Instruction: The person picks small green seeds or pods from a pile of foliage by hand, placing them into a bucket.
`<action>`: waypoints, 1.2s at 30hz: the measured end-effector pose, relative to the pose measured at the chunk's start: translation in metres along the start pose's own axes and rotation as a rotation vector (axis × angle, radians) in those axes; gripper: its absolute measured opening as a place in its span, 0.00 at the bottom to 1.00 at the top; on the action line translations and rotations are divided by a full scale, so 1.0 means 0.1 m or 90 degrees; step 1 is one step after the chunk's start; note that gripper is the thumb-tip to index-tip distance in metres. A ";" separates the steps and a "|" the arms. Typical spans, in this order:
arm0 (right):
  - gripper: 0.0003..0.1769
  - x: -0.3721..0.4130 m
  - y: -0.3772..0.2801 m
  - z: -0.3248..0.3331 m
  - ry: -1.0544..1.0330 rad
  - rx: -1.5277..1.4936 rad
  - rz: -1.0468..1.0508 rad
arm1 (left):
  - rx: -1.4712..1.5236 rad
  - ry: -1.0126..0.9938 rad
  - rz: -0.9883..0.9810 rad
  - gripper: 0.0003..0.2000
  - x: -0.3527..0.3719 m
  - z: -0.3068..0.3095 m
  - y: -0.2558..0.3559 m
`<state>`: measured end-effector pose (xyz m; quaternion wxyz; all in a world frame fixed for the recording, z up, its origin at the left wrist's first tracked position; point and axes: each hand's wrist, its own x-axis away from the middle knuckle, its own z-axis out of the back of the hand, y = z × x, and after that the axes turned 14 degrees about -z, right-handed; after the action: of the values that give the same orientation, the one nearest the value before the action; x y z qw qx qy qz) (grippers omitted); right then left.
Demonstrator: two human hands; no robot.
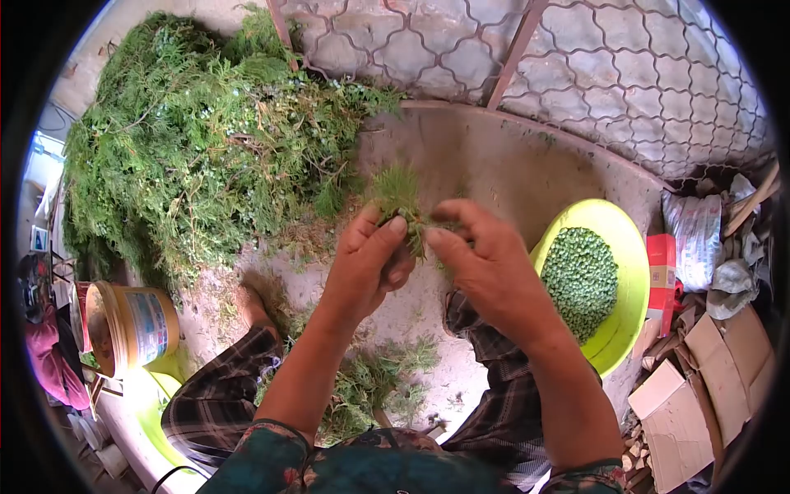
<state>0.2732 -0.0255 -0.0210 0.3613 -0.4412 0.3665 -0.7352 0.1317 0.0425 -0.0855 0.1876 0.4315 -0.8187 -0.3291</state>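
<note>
My left hand (370,255) pinches a small green sprig (397,191) between thumb and fingers, its feathery top pointing away from me. Close on its right, my right hand (481,247) has thumb and forefinger curled at the sprig's lower part; its fingertips are slightly blurred, and whether they grip anything is unclear. A large heap of green branches with small pale berries (214,140) lies at the upper left. To the right of my right hand stands a yellow-green basin (629,288) holding many small green berries (578,284).
Loose cut sprigs (370,387) lie on the floor between my legs. At the left are a tipped bucket (148,325) and another yellow-green basin (156,420). Flattened cardboard (675,420), a red box (661,276) and plastic bags (694,235) are at the right. Metal latticework (510,58) runs along the back.
</note>
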 end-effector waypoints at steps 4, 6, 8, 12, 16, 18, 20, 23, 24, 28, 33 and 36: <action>0.10 -0.02 -0.07 -0.06 -0.014 0.074 0.156 | -0.062 -0.002 -0.072 0.08 0.09 -0.12 0.10; 0.09 -0.01 -0.11 -0.08 -0.009 0.103 0.162 | -0.074 -0.002 -0.075 0.08 0.12 -0.11 0.16; 0.08 0.01 -0.13 -0.09 0.007 0.085 0.170 | -0.083 -0.003 -0.079 0.08 0.13 -0.14 0.21; 0.07 -0.01 -0.15 -0.08 -0.027 0.069 0.183 | -0.306 -0.013 -0.213 0.09 0.14 -0.23 0.23; 0.05 0.07 -0.19 -0.16 0.115 0.143 0.240 | -0.363 0.036 -0.294 0.09 0.14 -0.26 0.07; 0.04 0.08 -0.18 -0.19 0.177 0.204 0.248 | -0.278 0.058 -0.242 0.08 0.15 -0.30 0.08; 0.04 0.02 -0.12 -0.21 0.186 0.082 0.284 | -0.193 0.081 -0.188 0.07 0.18 -0.35 0.14; 0.04 0.10 -0.34 -0.03 -0.210 -0.375 -0.051 | 0.160 0.051 -0.006 0.04 0.19 -0.38 0.28; 0.04 0.10 -0.33 -0.01 -0.298 -0.493 -0.075 | 0.241 0.037 0.016 0.05 0.19 -0.37 0.29; 0.03 0.06 -0.31 -0.04 -0.362 -0.577 -0.072 | 0.184 0.017 0.013 0.07 0.17 -0.41 0.38; 0.02 0.11 -0.31 -0.11 -0.408 -0.708 -0.136 | 0.244 0.029 0.016 0.07 0.23 -0.39 0.41; 0.02 0.12 -0.25 -0.18 -0.339 -0.609 -0.060 | 0.037 0.099 -0.103 0.03 0.22 -0.49 0.42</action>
<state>0.2475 -0.0199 -0.0007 0.1674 -0.7430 0.5356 -0.3648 0.1239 0.0232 -0.0201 0.2103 0.5258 -0.7735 -0.2847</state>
